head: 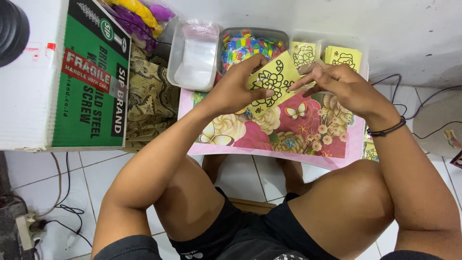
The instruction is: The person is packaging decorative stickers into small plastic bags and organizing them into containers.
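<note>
Above the pink floral tray (308, 144), a yellow card (274, 82) is being gripped between both hands, the left hand (236, 89) grasping its lower edge, the right hand (337, 84) pinching its upper corner

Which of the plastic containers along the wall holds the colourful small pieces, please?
The grey middle container, just beyond the left hand. The clear container to its left holds clear plastic bags, and the right container holds yellow cards.

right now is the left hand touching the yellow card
Touching. The head view shows the left hand gripping the yellow card, thumb across its printed face.
</note>
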